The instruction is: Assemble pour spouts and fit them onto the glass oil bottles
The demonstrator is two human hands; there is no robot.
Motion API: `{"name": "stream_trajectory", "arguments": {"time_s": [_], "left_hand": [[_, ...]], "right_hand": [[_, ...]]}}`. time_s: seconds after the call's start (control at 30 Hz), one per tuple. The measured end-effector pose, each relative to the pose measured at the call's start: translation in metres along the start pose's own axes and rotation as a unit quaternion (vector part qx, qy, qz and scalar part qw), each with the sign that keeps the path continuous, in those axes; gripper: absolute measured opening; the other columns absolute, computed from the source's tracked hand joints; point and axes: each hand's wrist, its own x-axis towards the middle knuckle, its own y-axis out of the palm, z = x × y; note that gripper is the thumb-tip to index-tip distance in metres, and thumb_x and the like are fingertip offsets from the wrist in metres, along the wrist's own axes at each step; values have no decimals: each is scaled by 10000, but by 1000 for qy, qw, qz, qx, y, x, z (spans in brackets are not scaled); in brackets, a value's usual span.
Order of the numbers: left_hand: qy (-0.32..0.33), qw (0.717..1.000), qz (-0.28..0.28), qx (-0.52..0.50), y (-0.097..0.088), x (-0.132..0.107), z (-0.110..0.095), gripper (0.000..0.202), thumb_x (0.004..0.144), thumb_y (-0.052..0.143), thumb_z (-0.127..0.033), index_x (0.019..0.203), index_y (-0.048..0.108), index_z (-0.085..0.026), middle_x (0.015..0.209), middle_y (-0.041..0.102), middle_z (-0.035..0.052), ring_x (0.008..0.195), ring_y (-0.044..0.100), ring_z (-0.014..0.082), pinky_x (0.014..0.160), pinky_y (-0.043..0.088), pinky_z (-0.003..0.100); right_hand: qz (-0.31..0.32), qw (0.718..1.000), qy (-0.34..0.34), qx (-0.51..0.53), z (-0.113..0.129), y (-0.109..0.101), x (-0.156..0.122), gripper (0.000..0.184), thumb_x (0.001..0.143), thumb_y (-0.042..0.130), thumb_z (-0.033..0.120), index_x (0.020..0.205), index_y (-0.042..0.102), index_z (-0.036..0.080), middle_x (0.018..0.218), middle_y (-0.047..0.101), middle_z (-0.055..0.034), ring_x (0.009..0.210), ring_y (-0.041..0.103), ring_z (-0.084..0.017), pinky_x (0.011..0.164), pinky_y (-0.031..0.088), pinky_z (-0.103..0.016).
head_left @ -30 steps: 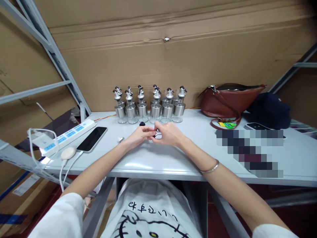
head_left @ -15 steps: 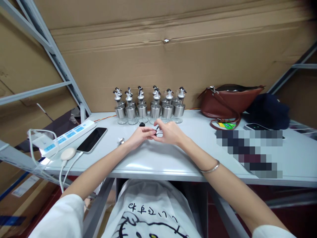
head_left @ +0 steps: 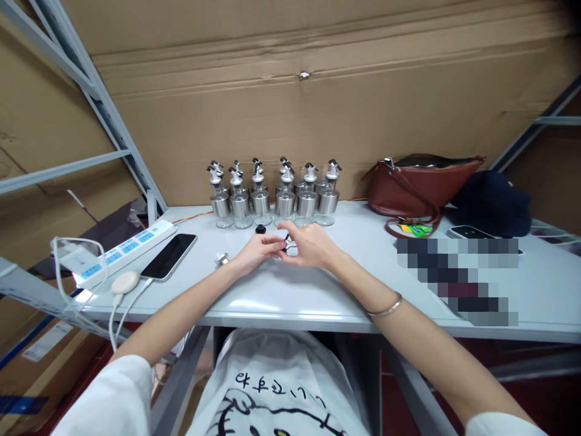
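Note:
My left hand and my right hand meet over the grey table, fingertips pinched together on a small black and silver pourer part. A small black cap lies just behind my left hand. A little silver piece rests on the table by my left wrist. Behind my hands stands a row of several glass bottles with steel collars and pourer spouts.
At the left lie a white power strip, a black phone and a round white charger. A brown leather bag, a dark cloth and a second phone sit at the right. Cardboard lines the back wall.
Both hands stay pinched together in nearly the same spot; my fingers have shifted slightly on the small part.

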Motion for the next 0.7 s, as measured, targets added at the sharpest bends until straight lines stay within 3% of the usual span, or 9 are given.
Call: {"name": "stream_trajectory", "arguments": {"time_s": [0.2,0.4,0.57,0.7], "left_hand": [[-4,1000,-1,7,0,1,2,155,901,587,-261,920,609,-109,838,627,14,704,610,116,653,537,278],[-6,1000,-10,1,0,1,2,153,899,589,-259,925,610,-109,851,630,17,718,614,119,662,539,283],[2,1000,-26,-11,-2,1,1,150,898,590,-255,929,610,-109,875,634,23,736,618,124,670,542,287],[16,999,-39,-14,0,1,-1,161,901,587,-266,927,610,-109,865,634,22,731,617,123,669,541,288]], "right_hand": [[17,1000,10,-10,4,-3,1,592,761,552,430,1261,505,115,652,716,-59,555,644,-253,519,276,-266],[30,999,34,-20,5,-4,1,802,765,576,476,1429,334,97,697,733,-62,569,650,-258,516,268,-266],[22,997,74,-24,6,1,4,902,732,593,570,1427,320,64,705,727,-87,603,664,-295,518,298,-273],[-1,995,103,-9,6,2,6,869,722,631,524,1408,333,82,794,730,-102,641,677,-287,533,340,-271]]}}
